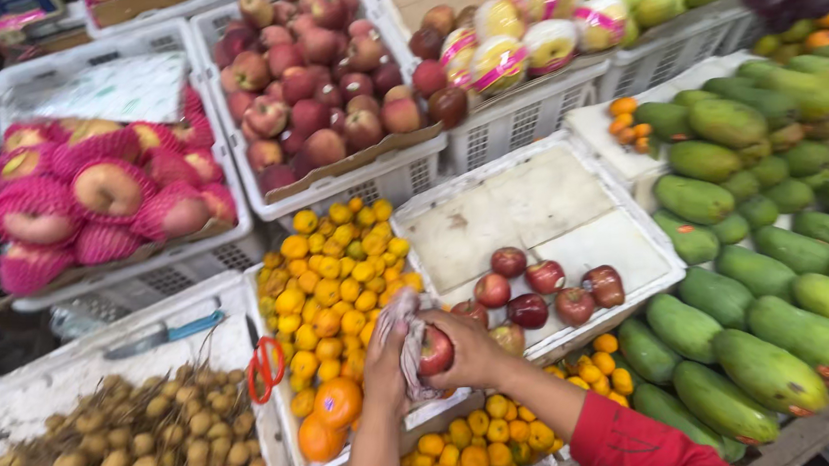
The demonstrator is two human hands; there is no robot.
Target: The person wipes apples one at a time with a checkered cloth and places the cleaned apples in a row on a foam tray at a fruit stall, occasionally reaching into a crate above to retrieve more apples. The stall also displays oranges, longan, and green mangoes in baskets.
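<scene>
Fruit stall bench, white plastic crates all over. Biggest: pile of green papayas [747, 272] along the right edge. Next, crate of red apples [312, 78] at back centre; netted pink-wrapped apples [101, 197] in a crate toward the left edge. Brown longans [133, 446] fill the front-left corner crate. Small yellow-orange citrus [336, 275] in a crate [283, 429] at centre front, w/ a couple of bigger oranges [334, 407] at its near end. Beside it, a white crate [546, 207] w/ card liner, approx. 8 loose red apples in its near part.

Both hands over that crate's front-left corner. Right hand [468, 348]: fingers closed round a red apple [435, 350]. Left hand [385, 357]: fingers closed on a grey cloth [402, 323], pressed against the apple. Red-handled scissors [263, 364] hang on the citrus crate's left rim.
</scene>
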